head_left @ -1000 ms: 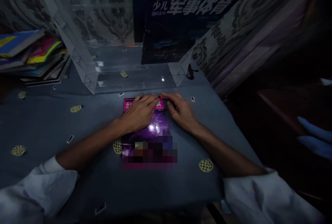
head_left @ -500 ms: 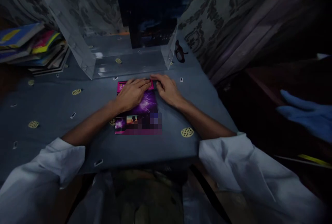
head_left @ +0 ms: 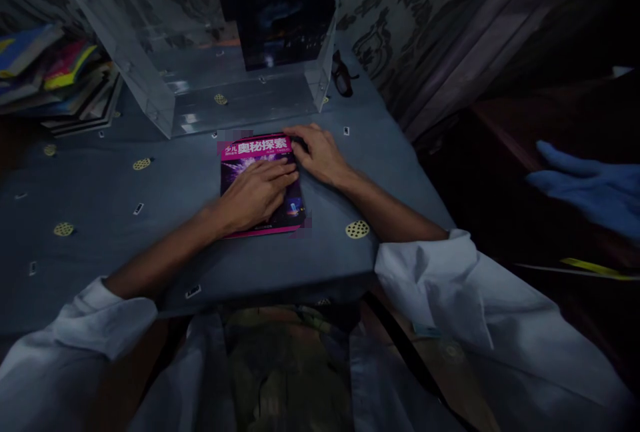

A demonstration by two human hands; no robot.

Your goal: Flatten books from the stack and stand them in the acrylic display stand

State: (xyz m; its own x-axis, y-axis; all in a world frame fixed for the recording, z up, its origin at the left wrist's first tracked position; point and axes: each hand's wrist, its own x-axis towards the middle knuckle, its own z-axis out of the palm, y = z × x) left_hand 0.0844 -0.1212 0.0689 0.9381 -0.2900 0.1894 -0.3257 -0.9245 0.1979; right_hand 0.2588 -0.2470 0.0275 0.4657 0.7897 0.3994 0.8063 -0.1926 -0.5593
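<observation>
A book [head_left: 240, 160] with a pink title band and a purple starburst cover lies closed and face up on the cloth-covered table. My left hand [head_left: 255, 195] rests flat across the middle of the cover, fingers stretched to the right and hiding part of the picture. At the upper right corner of the book, my right hand [head_left: 320, 154] lies with its fingers extended along the edge and its thumb slightly apart. Neither hand is wrapped around the book.
Behind the book stands a clear acrylic rack [head_left: 163, 109] holding a dark book [head_left: 285, 25]. Dark glasses [head_left: 343, 75] lie right of the rack. Stacked books [head_left: 75, 85] are at the left. A blue-gloved hand [head_left: 595, 185] shows at the right, beyond the table edge.
My left hand has slid from the title band down to the middle of the cover, uncovering the title. My right hand stays at the upper right corner. The view has shifted slightly.
</observation>
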